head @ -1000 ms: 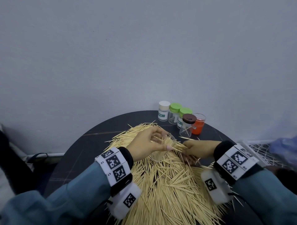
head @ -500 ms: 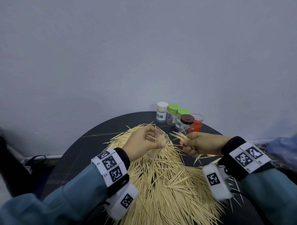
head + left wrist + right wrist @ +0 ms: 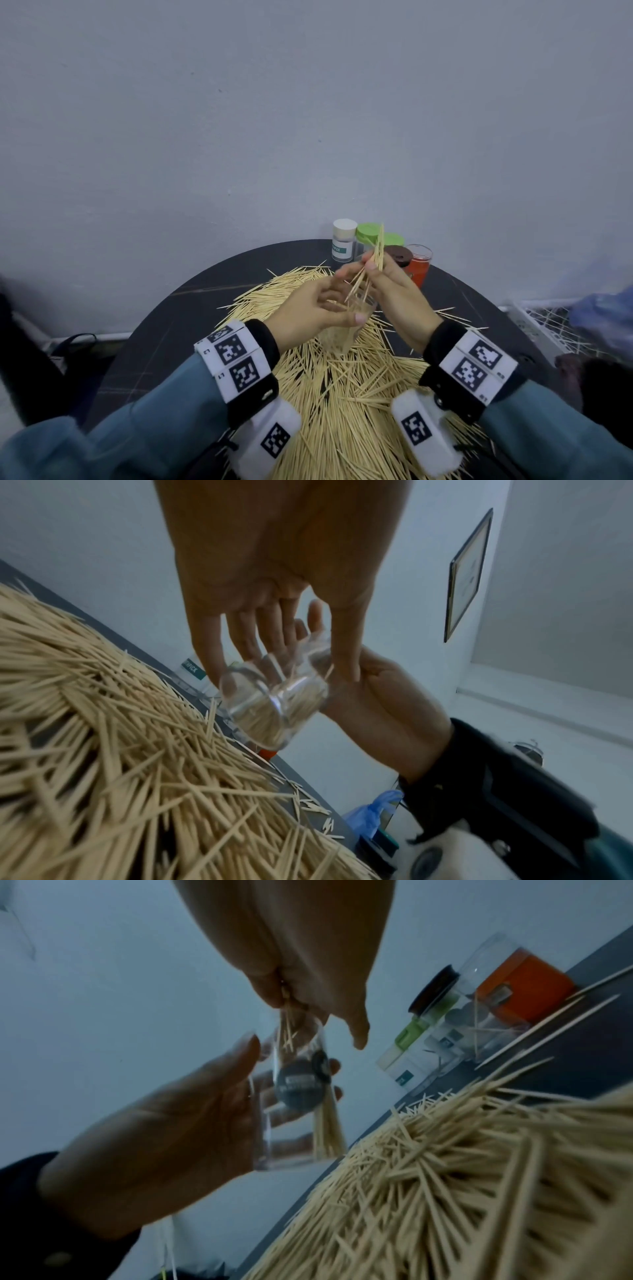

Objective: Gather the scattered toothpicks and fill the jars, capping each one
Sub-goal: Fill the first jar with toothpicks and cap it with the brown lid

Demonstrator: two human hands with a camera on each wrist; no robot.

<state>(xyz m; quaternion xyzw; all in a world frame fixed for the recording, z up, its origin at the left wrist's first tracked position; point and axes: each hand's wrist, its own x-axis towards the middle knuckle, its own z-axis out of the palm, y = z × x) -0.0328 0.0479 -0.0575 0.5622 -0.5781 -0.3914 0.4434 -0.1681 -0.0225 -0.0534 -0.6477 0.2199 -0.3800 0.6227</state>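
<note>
My left hand (image 3: 337, 308) grips a clear, uncapped jar (image 3: 346, 329) just above the toothpick pile (image 3: 342, 387); some toothpicks stand inside it (image 3: 274, 710). My right hand (image 3: 371, 269) pinches a small bundle of toothpicks (image 3: 378, 246) nearly upright, lower ends fanning into the jar's mouth. In the right wrist view the bundle (image 3: 286, 1027) hangs from my fingertips into the jar (image 3: 298, 1104), which my left hand (image 3: 171, 1123) holds. In the left wrist view my left fingers (image 3: 212, 642) wrap the jar, with my right hand (image 3: 387, 696) behind it.
The pile covers most of a dark round table (image 3: 191, 308). At its far edge by the wall stand a white-capped jar (image 3: 343, 241), two green-capped jars (image 3: 368, 233), a brown-capped jar (image 3: 399, 257) and an open jar with orange contents (image 3: 419, 265). A wire rack (image 3: 548, 318) sits at the right.
My right hand rose from the pile with a bundle and turned it upright over the jar. My left hand brought the jar up and closer to it.
</note>
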